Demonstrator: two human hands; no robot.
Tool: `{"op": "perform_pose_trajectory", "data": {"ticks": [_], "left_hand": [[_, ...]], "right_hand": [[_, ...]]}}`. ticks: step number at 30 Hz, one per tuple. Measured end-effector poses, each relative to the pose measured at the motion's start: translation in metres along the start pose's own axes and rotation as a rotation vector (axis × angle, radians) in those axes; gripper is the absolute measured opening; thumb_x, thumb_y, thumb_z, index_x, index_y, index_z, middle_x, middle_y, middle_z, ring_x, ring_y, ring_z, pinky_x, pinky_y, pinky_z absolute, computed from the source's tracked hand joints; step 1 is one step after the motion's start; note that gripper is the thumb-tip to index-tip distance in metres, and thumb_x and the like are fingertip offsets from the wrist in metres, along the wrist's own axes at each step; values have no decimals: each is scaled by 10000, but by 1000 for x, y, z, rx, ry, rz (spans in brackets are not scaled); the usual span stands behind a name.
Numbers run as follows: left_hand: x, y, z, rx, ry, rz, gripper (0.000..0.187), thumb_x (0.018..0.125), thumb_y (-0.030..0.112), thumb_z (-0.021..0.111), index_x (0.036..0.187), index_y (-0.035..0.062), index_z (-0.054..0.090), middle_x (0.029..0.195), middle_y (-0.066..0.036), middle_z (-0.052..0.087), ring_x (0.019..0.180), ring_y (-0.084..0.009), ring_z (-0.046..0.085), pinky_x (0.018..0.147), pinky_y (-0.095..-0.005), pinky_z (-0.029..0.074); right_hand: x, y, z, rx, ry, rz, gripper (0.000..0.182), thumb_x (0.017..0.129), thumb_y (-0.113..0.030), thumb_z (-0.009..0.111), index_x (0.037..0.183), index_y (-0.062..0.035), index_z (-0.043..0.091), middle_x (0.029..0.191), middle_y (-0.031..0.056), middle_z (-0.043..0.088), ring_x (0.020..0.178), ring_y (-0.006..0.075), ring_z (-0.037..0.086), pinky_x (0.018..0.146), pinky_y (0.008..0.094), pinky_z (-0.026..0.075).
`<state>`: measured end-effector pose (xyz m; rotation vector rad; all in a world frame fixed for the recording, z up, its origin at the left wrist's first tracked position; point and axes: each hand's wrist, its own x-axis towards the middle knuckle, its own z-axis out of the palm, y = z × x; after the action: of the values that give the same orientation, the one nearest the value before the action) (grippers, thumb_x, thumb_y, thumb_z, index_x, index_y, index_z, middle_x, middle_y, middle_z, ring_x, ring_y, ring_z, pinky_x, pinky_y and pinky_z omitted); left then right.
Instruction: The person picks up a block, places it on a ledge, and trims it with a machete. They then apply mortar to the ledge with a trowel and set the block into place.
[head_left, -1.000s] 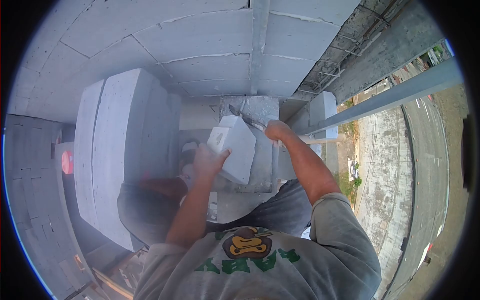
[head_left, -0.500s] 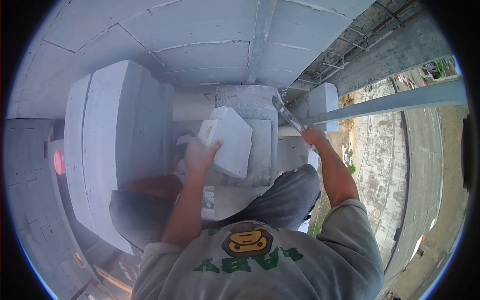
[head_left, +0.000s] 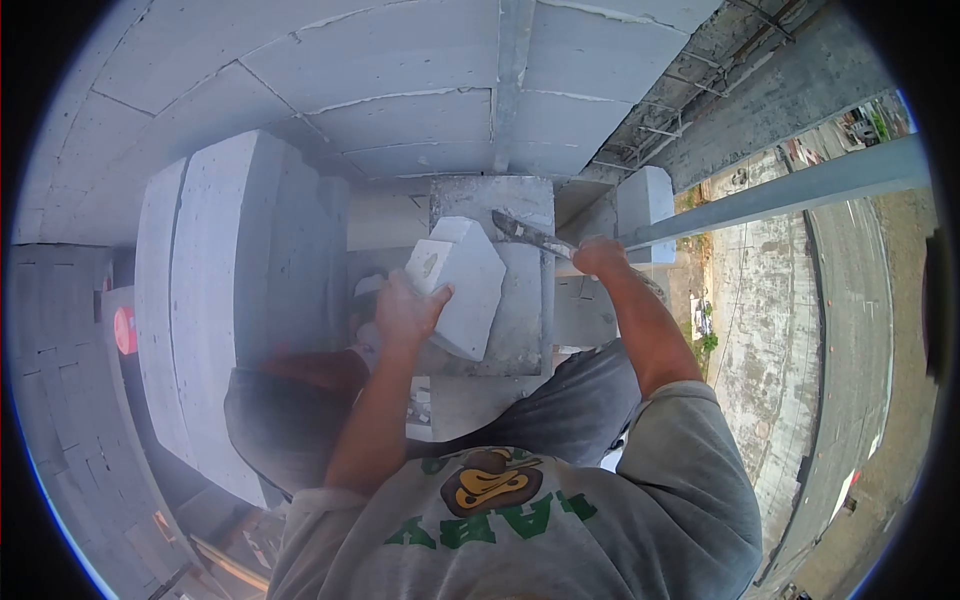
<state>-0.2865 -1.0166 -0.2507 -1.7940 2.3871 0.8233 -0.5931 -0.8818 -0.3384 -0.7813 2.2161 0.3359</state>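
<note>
In the head view my left hand grips the near left edge of a pale lightweight concrete block, its thumb over the top. The block has a rough, broken right edge. It sits on a grey dusty slab between my knees. My right hand is closed round the handle end of a machete, a long flat blade with pale smears. The blade points left over the far part of the slab, its tip close to the block's far right corner.
Large pale blocks stand stacked on my left. A block wall rises ahead. At right, a metal beam crosses beside another block, with a drop to the ground far below. A red round object is at far left.
My right hand has moved slightly left and up, and the machete's tip has swung left across the slab toward the block. Loose chips on the slab look fewer. My left hand keeps its hold.
</note>
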Motion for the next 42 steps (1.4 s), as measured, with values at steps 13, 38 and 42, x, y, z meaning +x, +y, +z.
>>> {"op": "perform_pose_trajectory", "data": {"ticks": [13, 38, 42], "left_hand": [[3, 13, 1, 56, -27, -15, 787, 654, 553, 801, 1150, -6, 554, 1168, -222, 610, 1157, -375, 583, 962, -461, 479], [-5, 4, 7, -37, -32, -2, 812, 726, 457, 747, 1286, -50, 450, 1219, -221, 545, 1198, -354, 526, 970, -454, 479], [-4, 5, 10, -69, -36, 32, 815, 668, 400, 758, 1274, -68, 477, 1212, -233, 547, 1170, -353, 538, 931, -438, 505]], "right_hand": [[-33, 37, 25, -44, 156, -60, 496, 960, -447, 485, 1145, -29, 675, 1211, 202, 661, 1161, 360, 622, 974, 455, 496], [172, -73, 77, 122, 440, -465, 411, 912, -324, 621, 1157, 5, 595, 1106, 274, 648, 1080, 435, 610, 941, 510, 461], [149, -62, 73, 495, 351, -324, 387, 957, -288, 575, 1154, 45, 598, 1110, 260, 652, 1069, 400, 621, 894, 472, 473]]}}
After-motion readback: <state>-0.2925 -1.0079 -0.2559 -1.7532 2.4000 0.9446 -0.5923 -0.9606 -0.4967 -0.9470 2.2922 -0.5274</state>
